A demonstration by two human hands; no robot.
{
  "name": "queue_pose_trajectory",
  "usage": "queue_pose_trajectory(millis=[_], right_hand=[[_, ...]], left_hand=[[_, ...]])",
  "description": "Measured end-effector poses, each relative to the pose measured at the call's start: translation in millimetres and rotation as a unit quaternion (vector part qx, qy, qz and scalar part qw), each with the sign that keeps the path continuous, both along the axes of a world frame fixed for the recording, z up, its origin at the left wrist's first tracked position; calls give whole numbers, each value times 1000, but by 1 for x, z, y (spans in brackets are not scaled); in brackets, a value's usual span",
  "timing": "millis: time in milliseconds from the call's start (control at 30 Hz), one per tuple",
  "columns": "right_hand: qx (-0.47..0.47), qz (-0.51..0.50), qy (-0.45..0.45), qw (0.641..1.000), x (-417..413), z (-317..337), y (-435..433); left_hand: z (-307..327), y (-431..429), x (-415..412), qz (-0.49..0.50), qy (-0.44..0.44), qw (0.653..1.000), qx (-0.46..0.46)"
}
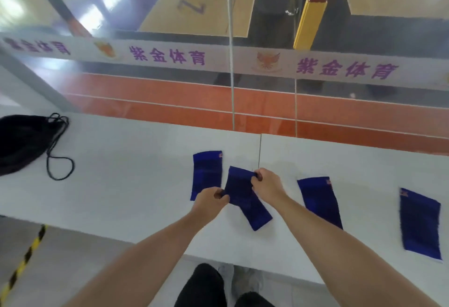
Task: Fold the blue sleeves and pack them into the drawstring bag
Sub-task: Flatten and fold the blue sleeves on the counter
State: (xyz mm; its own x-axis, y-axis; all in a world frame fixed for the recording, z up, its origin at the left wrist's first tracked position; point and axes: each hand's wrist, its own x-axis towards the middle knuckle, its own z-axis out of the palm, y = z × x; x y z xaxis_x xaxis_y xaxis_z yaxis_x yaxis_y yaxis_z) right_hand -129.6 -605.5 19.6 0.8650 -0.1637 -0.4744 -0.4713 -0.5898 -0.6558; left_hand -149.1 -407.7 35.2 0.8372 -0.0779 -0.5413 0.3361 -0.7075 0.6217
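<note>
Several blue sleeves lie on the white table (pixel 126 175). One blue sleeve (pixel 243 196) is held just above the table at the centre: my left hand (pixel 211 200) pinches its left edge and my right hand (pixel 267 186) pinches its upper right corner. A second sleeve (pixel 206 173) lies flat just behind my left hand. Two more lie flat to the right, one (pixel 318 200) close to my right forearm and one (pixel 420 224) near the right edge. The black drawstring bag (pixel 21 141) rests at the far left, its cord (pixel 59 161) looped on the table.
The table's far edge meets an orange and white wall band (pixel 267 107) under a glass pane. A seam (pixel 260 149) splits the tabletop. Yellow-black tape (pixel 24 258) marks the floor at the lower left. My feet (pixel 228 287) stand below the near edge.
</note>
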Motion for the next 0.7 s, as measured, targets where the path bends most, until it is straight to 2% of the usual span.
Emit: queue_pose_trajectory(millis=[133,267,400,700], right_hand=[[9,63,-5,998,19,-12,73],[39,82,3,996,44,-25,140],[26,93,14,995,74,-52,210],[6,81,47,996,129,-101,352]], left_hand=[[-1,68,0,49,0,998,24],[-14,133,16,79,21,996,32],[-37,201,38,112,36,993,24],[-89,330,93,82,64,992,71]])
